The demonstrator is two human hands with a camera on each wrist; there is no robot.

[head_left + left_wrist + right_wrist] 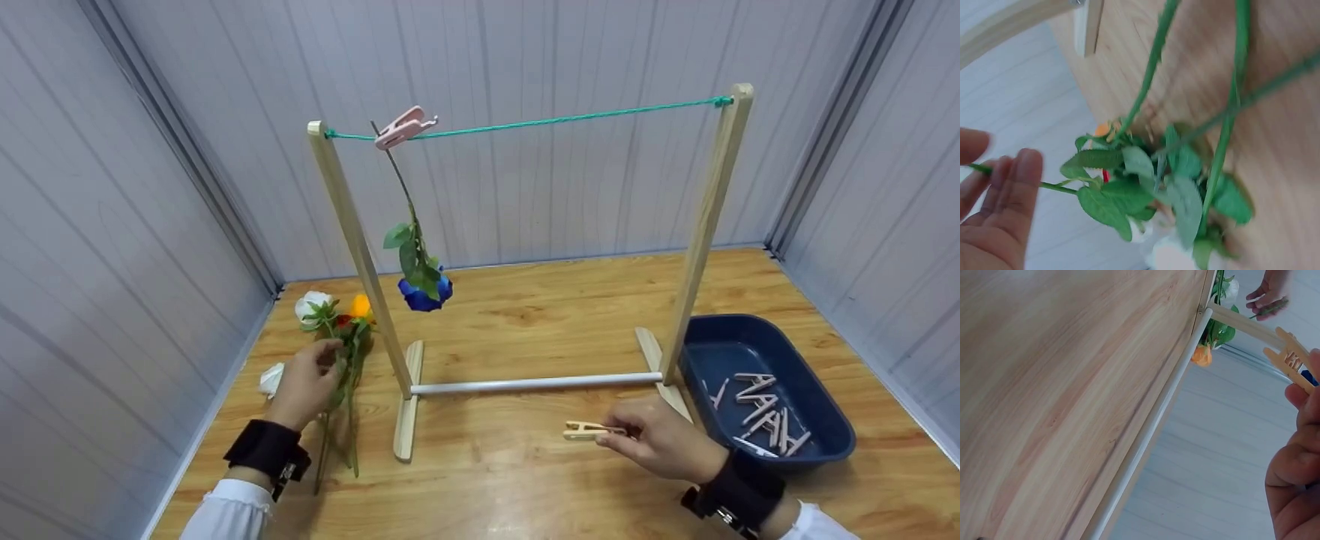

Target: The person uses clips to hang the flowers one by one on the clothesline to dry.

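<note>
On the left, my left hand pinches the green stem of an artificial flower between thumb and fingers; leaves hide which bloom it bears. Around it lie a white rose, an orange rose, a red bloom mostly covered, and another white bloom by my wrist. My right hand holds a pale yellow clothespin by one end, its other end pointing left over the table. A blue rose hangs upside down, its stem clipped to the green cord by a pink clothespin.
The cord runs between two wooden posts, the left post and the right post, joined low down by a white rod. A dark blue basin with several clothespins stands at the right. Panel walls enclose the table.
</note>
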